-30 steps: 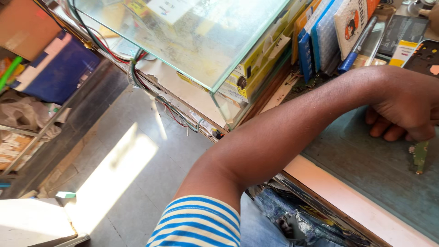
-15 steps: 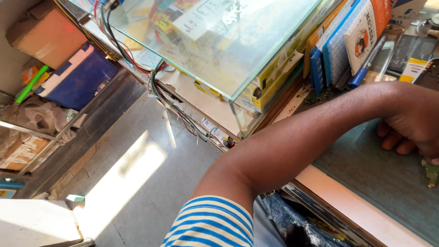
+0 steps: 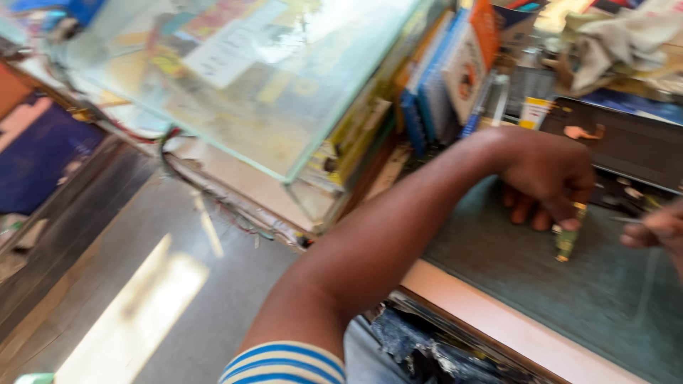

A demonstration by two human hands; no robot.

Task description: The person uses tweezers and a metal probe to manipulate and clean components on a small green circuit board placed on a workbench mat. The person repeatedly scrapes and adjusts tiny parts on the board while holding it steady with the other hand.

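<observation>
My left hand [image 3: 548,178] rests curled on a grey-green work mat [image 3: 512,284], its fingertips pinching the top end of a small green circuit board [image 3: 565,243] that lies on the mat. My bare left forearm runs from a blue-and-white striped sleeve [image 3: 284,363] up to that hand. At the right edge, my right hand [image 3: 658,229] grips a thin metal tool [image 3: 626,219] whose tip points left toward the board, a short gap away. The picture is motion-blurred.
A glass display case [image 3: 242,78] full of packets stands left of the mat, with wires [image 3: 178,163] hanging below it. Upright books or boxes [image 3: 448,78] and a dark tray [image 3: 626,142] with small parts sit behind the hands. Grey floor [image 3: 142,284] lies lower left.
The view has swung right and closer to the bench. My right hand with the thin tool has come into view at the right edge. My left hand stays on the small board.
</observation>
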